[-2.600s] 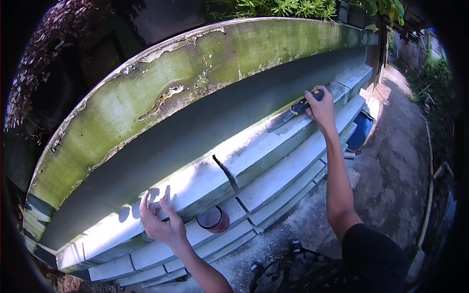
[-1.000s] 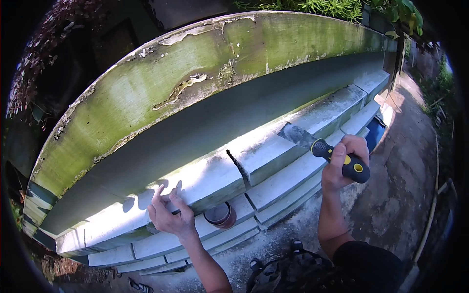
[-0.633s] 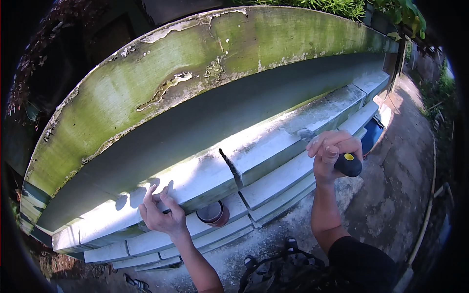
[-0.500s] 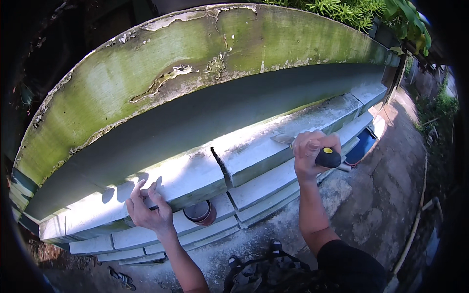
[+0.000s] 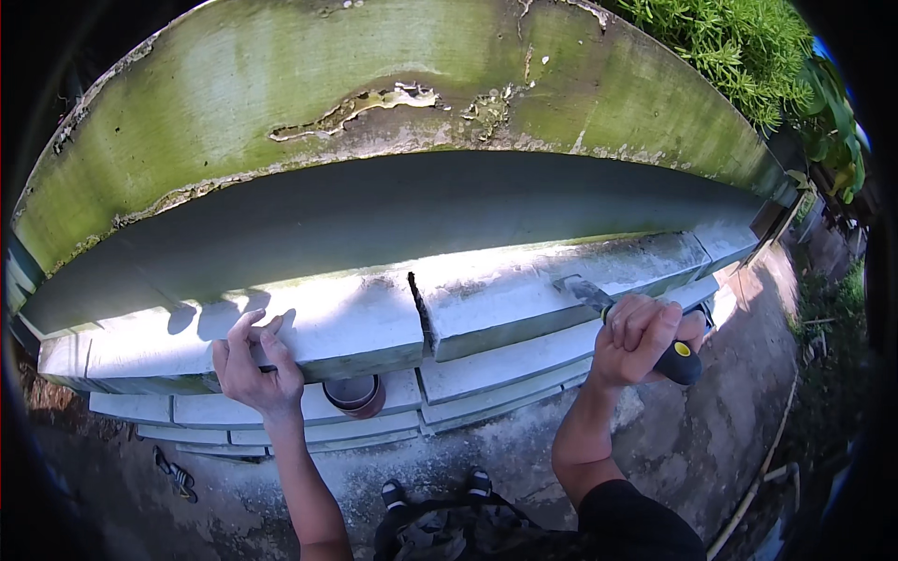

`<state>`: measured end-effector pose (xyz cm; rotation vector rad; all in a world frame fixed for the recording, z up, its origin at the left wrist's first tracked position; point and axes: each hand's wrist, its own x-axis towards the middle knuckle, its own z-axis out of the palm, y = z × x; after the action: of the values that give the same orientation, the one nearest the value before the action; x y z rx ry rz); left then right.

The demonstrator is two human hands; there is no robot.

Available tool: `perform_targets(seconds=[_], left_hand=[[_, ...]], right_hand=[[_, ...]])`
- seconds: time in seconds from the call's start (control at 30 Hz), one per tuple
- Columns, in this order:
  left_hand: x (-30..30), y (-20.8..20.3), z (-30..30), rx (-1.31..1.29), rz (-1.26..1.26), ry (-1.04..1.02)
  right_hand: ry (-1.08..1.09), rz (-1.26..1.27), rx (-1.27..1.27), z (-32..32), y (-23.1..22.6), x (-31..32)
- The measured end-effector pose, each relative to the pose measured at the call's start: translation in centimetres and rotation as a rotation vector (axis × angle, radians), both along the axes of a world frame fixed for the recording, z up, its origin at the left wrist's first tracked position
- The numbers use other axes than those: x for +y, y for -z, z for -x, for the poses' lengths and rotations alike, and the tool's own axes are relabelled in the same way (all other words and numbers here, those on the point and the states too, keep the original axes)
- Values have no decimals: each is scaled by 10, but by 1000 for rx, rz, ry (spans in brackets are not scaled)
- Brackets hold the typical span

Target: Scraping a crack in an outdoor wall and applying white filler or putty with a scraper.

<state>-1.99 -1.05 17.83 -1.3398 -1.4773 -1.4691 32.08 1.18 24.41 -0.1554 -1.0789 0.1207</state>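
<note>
My right hand (image 5: 645, 341) is wrapped round the black handle of a scraper (image 5: 585, 292), whose yellow-marked butt end sticks out past my fist. Its flat metal blade meets the whitish top of the concrete ledge (image 5: 505, 290), right of a dark crack (image 5: 420, 309). Over on the left, my left hand (image 5: 260, 366) is at the ledge's front edge, fingers bent and apart, with nothing visible in them. A round reddish-brown container (image 5: 355, 397) stands on the step just below, between my hands.
A green-stained curved wall (image 5: 243, 84) with peeling paint overhangs the ledge. Pale steps (image 5: 505, 365) descend toward my feet on the concrete ground (image 5: 692, 449). Sandals (image 5: 176, 473) lie at lower left; a long pole (image 5: 772, 458) lies at right, and leafy plants (image 5: 720, 56) hang at upper right.
The view has shifted, bringing the wall closer. My right hand has turned with the scraper, so more of its blade shows on the ledge. My left hand stays at the ledge edge.
</note>
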Motion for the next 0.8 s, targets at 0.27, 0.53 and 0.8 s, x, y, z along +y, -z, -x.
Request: perform_targets(seconds=[0.27,0.53,0.8], left_hand=[[-2,0,-3,6,7,-8],[0,-3,-5,-10,17,2],[-15,-4,-2,77,119,8]], right_hand=[[25,37,-27,0,0,5],[-27,28,60,2,-6,9],[56,86,20,2,-1,16]])
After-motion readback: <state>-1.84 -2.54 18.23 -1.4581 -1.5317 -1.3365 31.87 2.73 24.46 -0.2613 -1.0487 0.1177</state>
